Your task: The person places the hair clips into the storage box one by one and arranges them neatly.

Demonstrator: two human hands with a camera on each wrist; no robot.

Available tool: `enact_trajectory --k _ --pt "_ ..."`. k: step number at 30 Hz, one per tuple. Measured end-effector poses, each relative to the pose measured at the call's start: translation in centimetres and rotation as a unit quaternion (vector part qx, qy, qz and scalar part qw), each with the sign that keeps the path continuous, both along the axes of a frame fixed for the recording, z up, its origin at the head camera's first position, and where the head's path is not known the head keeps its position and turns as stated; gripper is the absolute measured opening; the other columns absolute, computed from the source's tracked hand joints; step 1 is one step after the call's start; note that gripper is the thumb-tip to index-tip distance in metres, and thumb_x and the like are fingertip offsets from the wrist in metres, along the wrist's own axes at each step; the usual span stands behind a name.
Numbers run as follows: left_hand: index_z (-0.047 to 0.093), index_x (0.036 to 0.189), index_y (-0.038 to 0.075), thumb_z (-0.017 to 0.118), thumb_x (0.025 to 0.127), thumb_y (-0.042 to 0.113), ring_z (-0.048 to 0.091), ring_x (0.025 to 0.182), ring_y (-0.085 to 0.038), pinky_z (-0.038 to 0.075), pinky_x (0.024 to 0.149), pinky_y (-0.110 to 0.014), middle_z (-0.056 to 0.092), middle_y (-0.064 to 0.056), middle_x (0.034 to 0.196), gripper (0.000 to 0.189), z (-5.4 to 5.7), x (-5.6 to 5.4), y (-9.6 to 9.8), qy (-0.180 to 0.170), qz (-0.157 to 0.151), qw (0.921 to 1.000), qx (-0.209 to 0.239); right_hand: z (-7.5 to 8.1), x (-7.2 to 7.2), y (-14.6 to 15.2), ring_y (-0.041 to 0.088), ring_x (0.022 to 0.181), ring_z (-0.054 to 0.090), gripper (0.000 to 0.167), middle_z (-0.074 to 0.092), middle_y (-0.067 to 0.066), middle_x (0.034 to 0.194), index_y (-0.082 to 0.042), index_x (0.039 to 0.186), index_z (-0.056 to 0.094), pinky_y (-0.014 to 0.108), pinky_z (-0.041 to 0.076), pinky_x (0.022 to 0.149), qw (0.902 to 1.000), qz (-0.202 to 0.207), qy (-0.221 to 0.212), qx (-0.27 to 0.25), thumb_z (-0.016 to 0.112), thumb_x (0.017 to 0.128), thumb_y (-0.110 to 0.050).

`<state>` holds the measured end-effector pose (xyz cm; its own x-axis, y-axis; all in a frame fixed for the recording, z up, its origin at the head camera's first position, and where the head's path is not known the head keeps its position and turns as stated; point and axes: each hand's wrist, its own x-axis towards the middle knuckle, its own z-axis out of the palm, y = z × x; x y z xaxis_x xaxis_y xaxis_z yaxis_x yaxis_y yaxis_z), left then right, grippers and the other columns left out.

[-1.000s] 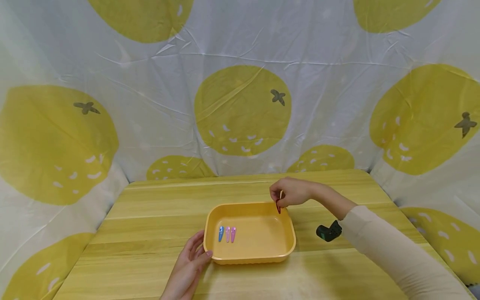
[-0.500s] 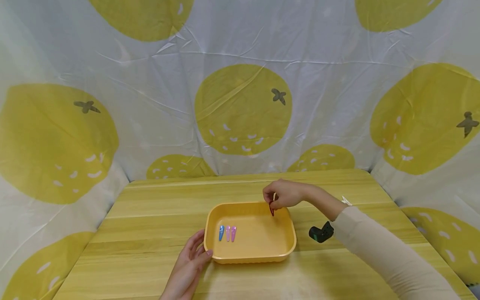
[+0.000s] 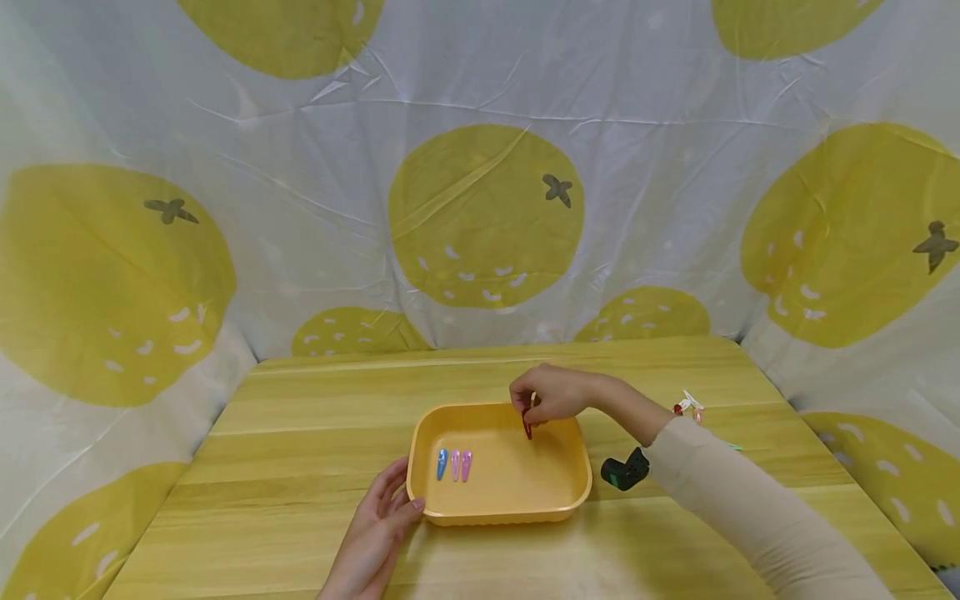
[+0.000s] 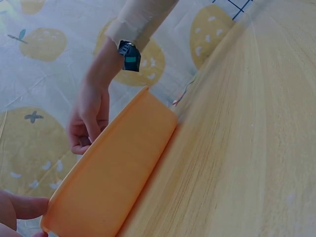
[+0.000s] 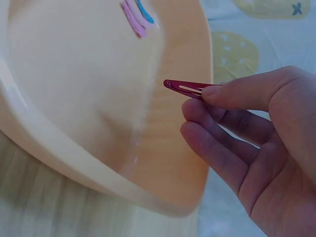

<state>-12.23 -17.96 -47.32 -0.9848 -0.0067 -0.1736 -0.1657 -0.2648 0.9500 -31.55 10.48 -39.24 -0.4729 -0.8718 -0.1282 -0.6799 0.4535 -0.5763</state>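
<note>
A dark red snap hair clip (image 5: pixel 185 89) is pinched between thumb and fingertips of my right hand (image 3: pixel 553 392). That hand hangs over the right half of the yellow tray (image 3: pixel 502 515), and the clip points down inside the rim. On the tray floor at the left lie a blue hair clip (image 3: pixel 442 464) and two pink hair clips (image 3: pixel 467 467), side by side. My left hand (image 3: pixel 378 525) grips the tray's near left corner, thumb at the rim and fingers along the outer wall. The left wrist view shows only part of that thumb (image 4: pixel 30 207).
Right of the tray, beyond the right forearm, several small clips (image 3: pixel 692 402) lie on the wooden table (image 3: pixel 315 433), partly hidden by the sleeve (image 3: pixel 720 475). A dark device (image 3: pixel 625 469) shows at the right wrist. A lemon-patterned cloth (image 3: pixel 300 208) hangs behind the table.
My right hand has moved left over the tray with the red hair clip. Small clips on the table have come into sight behind the forearm. The left hand has stayed on the tray.
</note>
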Motion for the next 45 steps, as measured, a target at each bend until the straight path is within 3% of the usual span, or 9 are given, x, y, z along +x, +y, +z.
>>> enact_trajectory --k 23,31,45 --pt "0.024 0.159 -0.002 0.058 0.097 -0.009 0.026 0.148 -0.043 0.045 0.108 -0.033 0.021 -0.025 0.164 0.071 -0.1 -0.1 -0.1 0.008 -0.005 0.9999 0.004 -1.2 0.6 -3.0 0.008 0.066 0.054 0.015 0.066 -0.005 0.080 -0.010 0.087 0.063 0.022 0.045 0.061 0.9997 0.021 -0.010 0.010 0.069 0.093 0.003" --pt "0.024 0.159 -0.001 0.058 0.097 -0.009 0.028 0.147 -0.042 0.045 0.108 -0.033 0.022 -0.024 0.164 0.072 -0.1 0.0 -0.1 0.006 -0.004 1.0000 0.006 -1.8 0.7 -4.2 0.006 0.066 0.050 0.016 0.059 -0.009 0.075 -0.011 0.085 0.062 0.020 0.042 0.060 0.9992 0.035 0.000 0.021 0.069 0.089 0.003" --pt "0.023 0.159 -0.001 0.059 0.098 -0.007 0.028 0.147 -0.041 0.045 0.107 -0.031 0.022 -0.024 0.164 0.072 -0.2 0.1 -0.3 0.012 -0.010 0.9998 0.016 -3.8 1.0 -6.1 0.005 0.069 0.056 0.021 0.064 -0.010 0.076 -0.015 0.085 0.063 0.019 0.047 0.063 0.9975 0.043 -0.042 0.039 0.075 0.090 0.001"
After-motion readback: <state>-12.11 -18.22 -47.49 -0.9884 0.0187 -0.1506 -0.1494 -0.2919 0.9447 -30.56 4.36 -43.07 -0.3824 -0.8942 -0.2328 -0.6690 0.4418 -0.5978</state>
